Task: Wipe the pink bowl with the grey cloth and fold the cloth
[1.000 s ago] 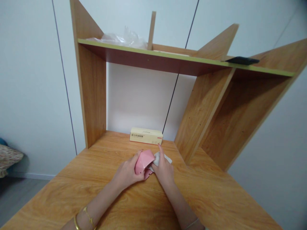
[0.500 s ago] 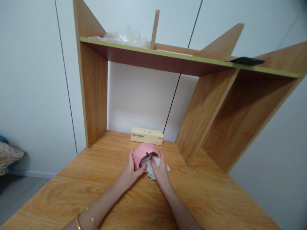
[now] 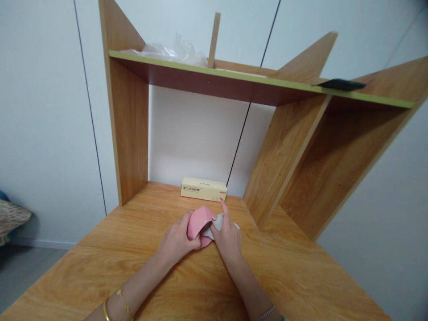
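Observation:
A pink faceted bowl-like container [image 3: 199, 220] is tilted above the wooden desk, its opening turned toward my right side. My left hand [image 3: 179, 236] grips it from the left, with the thumb at the near rim. In my right hand [image 3: 228, 236] is a light grey-white cloth [image 3: 217, 223], pinched and pressed at the container's opening. The right index finger points up and away from the cloth. Part of the cloth is hidden by the fingers and by the container's wall.
Behind the hands, a cream box with printed lettering [image 3: 203, 189] stands at the back of the desk [image 3: 133, 258]. Above runs a shelf [image 3: 214, 76] holding a clear plastic bag [image 3: 177, 51] and a dark flat object [image 3: 341, 84]. A wooden divider [image 3: 287, 165] rises on the right.
The pink container has turned, so its opening faces more to the right and less of the inside shows. The cloth has come rightward, and the right index finger has lifted.

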The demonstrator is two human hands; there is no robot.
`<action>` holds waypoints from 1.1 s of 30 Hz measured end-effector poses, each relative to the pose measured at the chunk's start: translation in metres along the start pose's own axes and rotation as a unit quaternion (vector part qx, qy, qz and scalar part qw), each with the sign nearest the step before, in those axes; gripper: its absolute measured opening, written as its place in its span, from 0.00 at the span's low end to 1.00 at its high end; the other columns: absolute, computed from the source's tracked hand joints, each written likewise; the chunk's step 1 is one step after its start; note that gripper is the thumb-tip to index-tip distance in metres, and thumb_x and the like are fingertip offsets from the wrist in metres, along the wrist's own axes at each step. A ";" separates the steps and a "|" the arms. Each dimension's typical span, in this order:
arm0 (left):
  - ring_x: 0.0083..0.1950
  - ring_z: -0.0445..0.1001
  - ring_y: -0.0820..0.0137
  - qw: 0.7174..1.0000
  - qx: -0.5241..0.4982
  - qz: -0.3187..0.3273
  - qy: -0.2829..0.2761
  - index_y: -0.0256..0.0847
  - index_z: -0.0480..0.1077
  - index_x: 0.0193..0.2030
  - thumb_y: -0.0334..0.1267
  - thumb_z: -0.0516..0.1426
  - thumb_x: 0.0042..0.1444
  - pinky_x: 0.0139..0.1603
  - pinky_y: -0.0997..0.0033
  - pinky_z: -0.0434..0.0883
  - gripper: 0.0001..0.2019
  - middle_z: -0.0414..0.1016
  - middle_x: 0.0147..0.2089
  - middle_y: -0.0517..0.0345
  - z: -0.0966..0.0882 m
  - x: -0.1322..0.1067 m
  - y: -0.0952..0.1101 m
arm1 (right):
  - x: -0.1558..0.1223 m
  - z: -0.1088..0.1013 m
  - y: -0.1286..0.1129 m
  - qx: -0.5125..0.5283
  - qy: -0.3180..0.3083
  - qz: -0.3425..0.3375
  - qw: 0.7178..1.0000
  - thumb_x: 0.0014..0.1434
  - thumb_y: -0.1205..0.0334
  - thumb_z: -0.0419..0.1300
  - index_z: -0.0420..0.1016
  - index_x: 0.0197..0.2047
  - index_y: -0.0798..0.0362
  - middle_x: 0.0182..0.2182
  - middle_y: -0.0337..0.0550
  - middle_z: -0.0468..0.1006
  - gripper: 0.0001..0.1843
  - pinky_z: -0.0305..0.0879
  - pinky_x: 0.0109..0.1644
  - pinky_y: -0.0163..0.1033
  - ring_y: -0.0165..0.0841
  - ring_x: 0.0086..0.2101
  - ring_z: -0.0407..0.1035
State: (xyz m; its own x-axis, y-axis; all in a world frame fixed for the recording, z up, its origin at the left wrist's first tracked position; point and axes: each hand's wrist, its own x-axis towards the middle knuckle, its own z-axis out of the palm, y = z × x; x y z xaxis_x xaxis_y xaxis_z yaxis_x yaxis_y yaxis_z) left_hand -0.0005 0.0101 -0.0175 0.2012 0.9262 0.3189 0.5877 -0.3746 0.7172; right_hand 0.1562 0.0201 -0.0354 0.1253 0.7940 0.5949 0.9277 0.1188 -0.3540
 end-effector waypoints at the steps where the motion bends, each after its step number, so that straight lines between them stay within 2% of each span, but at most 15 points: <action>1: 0.51 0.68 0.58 1.000 0.003 0.002 0.001 0.42 0.57 0.55 0.40 0.59 0.43 0.47 0.64 0.64 0.31 0.69 0.51 0.50 0.000 0.000 0.001 | 0.000 0.001 0.000 0.010 0.004 0.000 1.000 0.53 0.60 0.52 0.44 0.63 0.53 0.29 0.41 0.75 0.36 0.61 0.33 0.36 0.37 0.31 0.71; 3: 0.50 0.68 0.57 1.000 0.014 0.005 -0.001 0.42 0.57 0.55 0.42 0.60 0.42 0.47 0.64 0.64 0.31 0.69 0.51 0.50 0.001 -0.001 0.000 | -0.001 0.004 0.000 0.034 -0.017 0.027 0.999 0.54 0.60 0.52 0.42 0.63 0.53 0.29 0.42 0.75 0.36 0.61 0.32 0.36 0.37 0.31 0.71; 7: 0.51 0.67 0.56 0.999 0.052 0.008 -0.015 0.43 0.57 0.56 0.40 0.61 0.39 0.47 0.64 0.64 0.34 0.67 0.53 0.50 0.000 0.001 -0.006 | -0.002 0.013 0.001 0.056 -0.112 0.103 0.987 0.53 0.58 0.54 0.43 0.62 0.58 0.29 0.45 0.76 0.37 0.59 0.30 0.35 0.39 0.31 0.71; 9: 0.51 0.67 0.56 0.997 0.068 0.006 -0.020 0.43 0.55 0.57 0.39 0.61 0.39 0.47 0.64 0.64 0.36 0.66 0.54 0.50 0.000 0.001 -0.007 | -0.002 0.014 0.002 0.052 -0.131 0.108 0.984 0.53 0.57 0.54 0.44 0.62 0.58 0.30 0.46 0.76 0.37 0.59 0.30 0.35 0.39 0.32 0.72; 11: 0.50 0.68 0.56 0.996 0.083 0.001 -0.020 0.44 0.55 0.57 0.41 0.61 0.39 0.46 0.64 0.64 0.36 0.67 0.53 0.50 0.000 0.001 -0.005 | -0.002 0.012 0.001 0.029 -0.119 0.088 0.989 0.54 0.58 0.53 0.46 0.62 0.56 0.30 0.46 0.76 0.35 0.59 0.31 0.36 0.39 0.32 0.71; 14: 0.48 0.70 0.55 0.995 0.096 -0.001 -0.010 0.43 0.56 0.56 0.46 0.59 0.42 0.43 0.64 0.65 0.33 0.68 0.52 0.49 0.000 0.001 -0.002 | -0.002 0.006 0.000 -0.015 -0.055 0.022 0.998 0.54 0.61 0.52 0.48 0.62 0.53 0.29 0.43 0.76 0.33 0.60 0.33 0.36 0.38 0.31 0.71; 17: 0.46 0.71 0.57 0.996 0.089 0.014 -0.006 0.42 0.57 0.55 0.47 0.57 0.44 0.42 0.65 0.66 0.30 0.70 0.49 0.49 -0.001 0.000 -0.001 | -0.003 0.001 0.000 -0.024 0.006 -0.049 0.998 0.54 0.63 0.51 0.50 0.61 0.53 0.29 0.43 0.76 0.31 0.60 0.36 0.36 0.36 0.32 0.70; 19: 0.46 0.71 0.58 0.996 0.080 0.026 -0.008 0.42 0.58 0.54 0.47 0.56 0.45 0.41 0.66 0.66 0.28 0.71 0.48 0.50 -0.002 0.000 -0.001 | -0.002 0.000 0.001 -0.017 0.016 -0.061 0.998 0.53 0.63 0.52 0.49 0.61 0.54 0.31 0.43 0.76 0.32 0.61 0.37 0.37 0.36 0.32 0.69; 23: 0.47 0.70 0.58 0.996 0.068 0.046 -0.013 0.42 0.59 0.53 0.47 0.56 0.45 0.43 0.65 0.66 0.27 0.70 0.49 0.50 -0.005 0.000 -0.001 | 0.000 0.003 0.004 0.010 -0.029 -0.007 1.000 0.50 0.61 0.55 0.45 0.62 0.54 0.35 0.45 0.75 0.38 0.61 0.34 0.37 0.39 0.35 0.69; 27: 0.50 0.69 0.56 0.996 0.071 0.048 -0.018 0.41 0.56 0.56 0.46 0.56 0.46 0.47 0.61 0.65 0.30 0.68 0.53 0.49 -0.005 -0.001 -0.005 | -0.001 0.010 0.008 0.112 -0.071 0.030 0.991 0.51 0.61 0.53 0.46 0.62 0.54 0.30 0.42 0.74 0.36 0.61 0.31 0.36 0.37 0.30 0.69; 30: 0.53 0.67 0.55 0.998 0.058 0.027 0.009 0.41 0.52 0.60 0.46 0.55 0.49 0.50 0.59 0.63 0.31 0.63 0.58 0.47 -0.001 0.000 -0.011 | -0.002 0.014 0.010 0.203 -0.040 0.042 0.978 0.51 0.63 0.51 0.49 0.61 0.54 0.28 0.39 0.73 0.34 0.62 0.31 0.35 0.35 0.28 0.68; 33: 0.55 0.64 0.55 0.999 0.010 0.014 0.030 0.38 0.46 0.62 0.48 0.55 0.49 0.51 0.58 0.63 0.36 0.60 0.59 0.44 0.007 0.001 -0.019 | -0.001 0.017 0.010 0.268 0.003 0.095 0.959 0.50 0.63 0.51 0.52 0.60 0.57 0.27 0.41 0.73 0.32 0.63 0.30 0.36 0.35 0.26 0.68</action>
State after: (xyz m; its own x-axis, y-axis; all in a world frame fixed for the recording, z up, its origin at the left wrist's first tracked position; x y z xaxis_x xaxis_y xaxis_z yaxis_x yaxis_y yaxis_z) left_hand -0.0063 0.0186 -0.0352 0.1709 0.9106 0.3764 0.5984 -0.3994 0.6945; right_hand 0.1594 0.0305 -0.0523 0.2775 0.8280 0.4872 0.5749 0.2632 -0.7747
